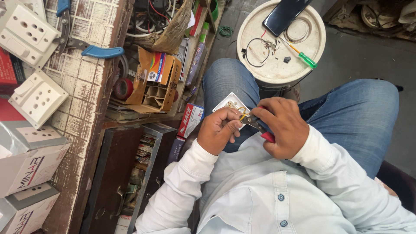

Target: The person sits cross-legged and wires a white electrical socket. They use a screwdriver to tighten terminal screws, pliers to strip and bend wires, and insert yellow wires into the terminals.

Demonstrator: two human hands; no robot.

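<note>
I sit with a white switch plate point(229, 102) resting on my left knee. My left hand point(219, 130) pinches a short yellow wire point(242, 114) at the plate. My right hand point(281, 125) grips red-handled pliers point(262, 131), whose jaws meet the wire just beside my left fingers. Both hands are close together over my lap.
A white bucket lid point(277, 43) ahead holds a dark phone point(284, 15), a green-handled screwdriver point(303, 56) and wire scraps. On the worn table point(86, 86) at left lie white socket plates point(37, 97), blue-handled pliers point(97, 51) and boxes point(26, 160). Cluttered shelves point(151, 86) stand beside it.
</note>
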